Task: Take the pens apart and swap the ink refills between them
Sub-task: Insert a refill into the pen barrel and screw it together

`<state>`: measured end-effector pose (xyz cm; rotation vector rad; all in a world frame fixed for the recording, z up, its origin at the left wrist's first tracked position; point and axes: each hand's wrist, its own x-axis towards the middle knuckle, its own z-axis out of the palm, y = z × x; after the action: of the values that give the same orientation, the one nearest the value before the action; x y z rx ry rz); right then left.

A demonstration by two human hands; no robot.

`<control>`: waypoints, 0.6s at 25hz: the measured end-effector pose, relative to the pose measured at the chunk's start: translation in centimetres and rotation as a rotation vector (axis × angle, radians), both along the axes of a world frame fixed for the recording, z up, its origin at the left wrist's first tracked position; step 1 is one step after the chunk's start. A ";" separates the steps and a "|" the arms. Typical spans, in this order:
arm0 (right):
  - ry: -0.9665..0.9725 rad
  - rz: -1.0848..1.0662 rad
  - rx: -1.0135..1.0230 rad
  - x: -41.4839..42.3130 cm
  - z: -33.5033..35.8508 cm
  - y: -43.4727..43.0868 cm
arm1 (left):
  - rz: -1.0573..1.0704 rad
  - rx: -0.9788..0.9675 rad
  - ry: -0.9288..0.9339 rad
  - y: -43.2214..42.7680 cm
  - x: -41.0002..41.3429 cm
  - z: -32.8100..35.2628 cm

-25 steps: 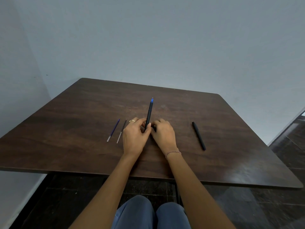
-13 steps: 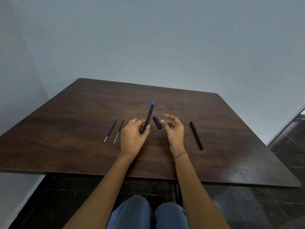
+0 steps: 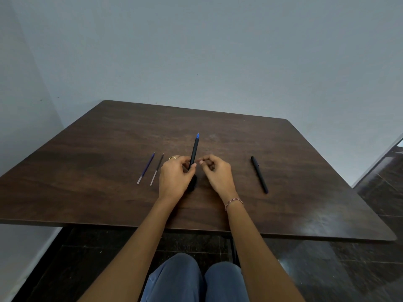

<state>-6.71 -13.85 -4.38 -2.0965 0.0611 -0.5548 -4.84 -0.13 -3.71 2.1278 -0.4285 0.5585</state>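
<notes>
On the dark wooden table [image 3: 91, 153], a thin blue refill [image 3: 146, 167] and a thin black refill [image 3: 157, 168] are laid at the left. A slim black blue-tipped pen [image 3: 194, 149] is pinched upright in the left hand [image 3: 174, 177]. The right hand [image 3: 216, 173] is curled just beside it, apparently empty. Another black pen [image 3: 259, 174] lies at the right. Light, slippery barrels are best gripped mid-shaft.

Table [image 3: 109, 149]: dark brown wood grain. Pen [image 3: 194, 152] in my left hand [image 3: 174, 179]: black, blue tip. Second pen [image 3: 259, 174]: black. Refills: one blue [image 3: 147, 166], one black [image 3: 157, 168]. Bracelet [image 3: 233, 201]: pink.
</notes>
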 end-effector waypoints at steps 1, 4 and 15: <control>-0.021 -0.011 -0.015 -0.2 0.0 0.1 | 0.006 -0.015 0.004 0.0 0.0 0.0; -0.014 -0.023 -0.124 -0.7 0.0 0.5 | 0.042 -0.068 0.000 0.2 0.1 0.0; -0.046 0.044 -0.736 -1.8 0.8 1.9 | 0.134 -0.209 0.029 0.5 0.4 0.0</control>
<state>-8.54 -11.91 -3.59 -2.7838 -0.2530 -0.6640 -4.49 0.36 -3.74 1.9701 -0.2021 0.6202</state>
